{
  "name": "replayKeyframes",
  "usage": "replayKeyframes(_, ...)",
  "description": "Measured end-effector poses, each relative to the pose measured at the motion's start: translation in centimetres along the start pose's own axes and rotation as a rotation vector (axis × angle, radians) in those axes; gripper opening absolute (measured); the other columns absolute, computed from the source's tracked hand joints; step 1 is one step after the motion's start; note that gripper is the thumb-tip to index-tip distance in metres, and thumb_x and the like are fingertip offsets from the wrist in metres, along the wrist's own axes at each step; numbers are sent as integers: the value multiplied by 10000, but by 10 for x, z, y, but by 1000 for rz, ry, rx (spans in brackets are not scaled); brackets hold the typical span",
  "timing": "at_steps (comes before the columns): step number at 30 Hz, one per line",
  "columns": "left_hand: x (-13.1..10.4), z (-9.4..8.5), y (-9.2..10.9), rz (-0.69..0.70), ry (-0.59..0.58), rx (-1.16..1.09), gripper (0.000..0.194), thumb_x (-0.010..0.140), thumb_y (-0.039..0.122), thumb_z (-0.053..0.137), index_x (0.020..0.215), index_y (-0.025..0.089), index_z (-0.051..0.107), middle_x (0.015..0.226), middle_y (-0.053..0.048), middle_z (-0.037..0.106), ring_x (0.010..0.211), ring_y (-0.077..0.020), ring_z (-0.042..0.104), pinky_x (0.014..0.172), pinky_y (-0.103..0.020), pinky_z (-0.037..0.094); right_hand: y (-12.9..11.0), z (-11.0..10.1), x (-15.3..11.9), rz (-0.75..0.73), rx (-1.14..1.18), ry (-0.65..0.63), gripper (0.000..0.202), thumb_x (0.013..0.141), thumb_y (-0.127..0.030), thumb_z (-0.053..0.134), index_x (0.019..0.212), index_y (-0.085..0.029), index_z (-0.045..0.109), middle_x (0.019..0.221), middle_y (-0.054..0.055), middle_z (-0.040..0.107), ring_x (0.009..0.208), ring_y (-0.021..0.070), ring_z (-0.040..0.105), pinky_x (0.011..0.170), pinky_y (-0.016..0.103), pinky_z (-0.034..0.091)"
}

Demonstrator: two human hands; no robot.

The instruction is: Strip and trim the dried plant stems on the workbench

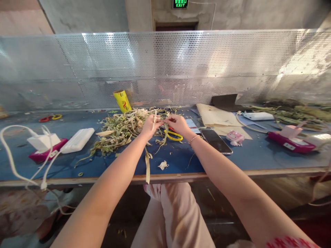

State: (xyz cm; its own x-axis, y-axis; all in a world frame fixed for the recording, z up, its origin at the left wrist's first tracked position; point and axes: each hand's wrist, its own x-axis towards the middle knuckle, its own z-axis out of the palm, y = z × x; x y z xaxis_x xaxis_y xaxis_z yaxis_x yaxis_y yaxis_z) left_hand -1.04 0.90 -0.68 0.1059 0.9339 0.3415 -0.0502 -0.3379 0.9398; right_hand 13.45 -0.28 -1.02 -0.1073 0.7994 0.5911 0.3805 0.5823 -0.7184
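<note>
My left hand [150, 125] is closed in a pinch, with a pale dry strip showing between its fingers, at the right side of a heap of dried plant stems [121, 129]. Close against it, my right hand [178, 124] pinches too, its fingertips meeting those of the left; what it grips is too small to make out. Yellow-handled scissors [174, 137] lie beneath my right hand. A long pale leaf strip [147, 167] reaches over the table's front edge, and a white scrap [163, 165] rests to its right.
Right of my hands are a phone [216, 141], a pink case [235, 137], brown paper [216, 117] and a magenta power strip [291, 142]. On the left are a white power bank [78, 140], cables and another power strip [41, 155]. A perforated metal screen [144, 69] stands behind.
</note>
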Motion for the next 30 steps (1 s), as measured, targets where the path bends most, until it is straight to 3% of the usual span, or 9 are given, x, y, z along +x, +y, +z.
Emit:
replayKeyframes(6,2,-3,-4,81,-19,44,380,511,253,746,736,175,450,565,44,564,490,-84,504,503,-222,365,2,0,1,63,47,-43,140,710,-219,570,780,-158,675,682,29,669,598,117,583,584,245,461)
replayKeyframes(13,1,-2,-3,83,27,80,395,488,212,752,729,180,441,558,52,552,481,-80,501,504,-219,364,-4,-3,-1,-116,-215,-7,157,705,-136,545,754,-169,691,741,38,684,655,128,589,647,252,452)
replayKeyframes(20,-3,6,6,-42,21,-53,333,480,156,722,596,168,411,459,62,482,424,-58,450,421,-195,276,-4,-4,-1,-304,-350,11,133,715,-116,513,690,-162,634,698,43,632,660,128,550,660,253,434)
replayKeyframes(25,-8,8,15,-208,-33,-200,255,512,184,685,574,153,440,492,21,521,487,-91,546,379,-177,186,-4,-5,-3,-373,-342,24,141,738,-134,486,679,-175,607,685,35,614,663,127,541,654,249,432)
replayKeyframes(30,-7,7,12,-123,-35,-177,328,455,177,713,607,161,423,467,44,494,470,-95,541,381,-172,190,-5,-6,-2,-331,-277,12,160,736,-135,482,720,-169,638,729,41,645,696,129,570,668,252,446)
